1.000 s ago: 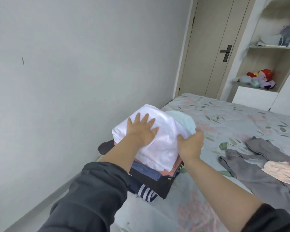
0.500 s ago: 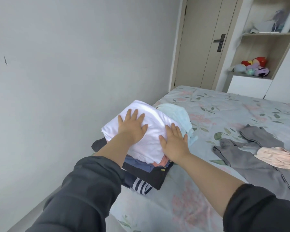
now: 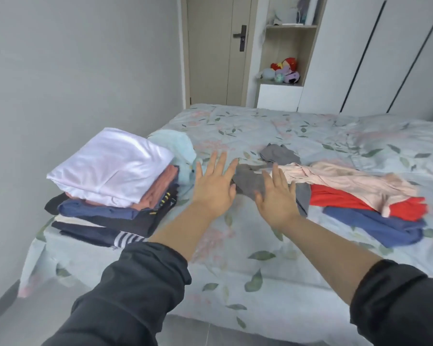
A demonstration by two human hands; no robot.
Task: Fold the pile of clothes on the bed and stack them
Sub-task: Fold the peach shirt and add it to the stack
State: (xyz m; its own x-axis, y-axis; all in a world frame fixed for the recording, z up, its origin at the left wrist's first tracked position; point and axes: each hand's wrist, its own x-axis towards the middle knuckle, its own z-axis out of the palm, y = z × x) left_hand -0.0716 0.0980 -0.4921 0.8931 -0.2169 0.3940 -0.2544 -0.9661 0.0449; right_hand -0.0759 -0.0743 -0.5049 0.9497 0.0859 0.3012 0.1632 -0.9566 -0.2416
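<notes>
Folded clothes stand in a neat stack [image 3: 110,203] on the near left corner of the bed [image 3: 235,275], close to the plain grey wall [image 3: 73,71]. A glossy white folded garment [image 3: 110,166] tops the stack, and under it lie a salmon-pink layer, a dark piece with small yellow marks, a navy blue one, black ones and, at the bottom, a navy piece with white stripes. A crumpled pale aqua garment [image 3: 178,148] lies just beside the stack on its far side, touching it. The bed wears a light blue sheet printed with pink flowers and green leaves. Further right on the sheet lies the loose, unfolded pile: a grey garment [image 3: 278,153] spread flat, a pale pink garment [image 3: 340,178] draped across it, a bright red garment [image 3: 335,199] under the pink one, and a rumpled blue garment [image 3: 375,226] nearest the bed's edge. Both arms reach forward in dark pushed-up sleeves. The left hand [image 3: 214,186] is flat with fingers spread, palm down, between the stack and the grey garment, gripping nothing. The right hand [image 3: 276,196] is likewise spread and palm down over the near end of the grey garment; whether it touches the cloth cannot be told. Beyond the bed are a beige door [image 3: 210,58] with a dark handle, an open wooden shelf [image 3: 283,82] bearing soft toys, and a white wardrobe [image 3: 375,58].
</notes>
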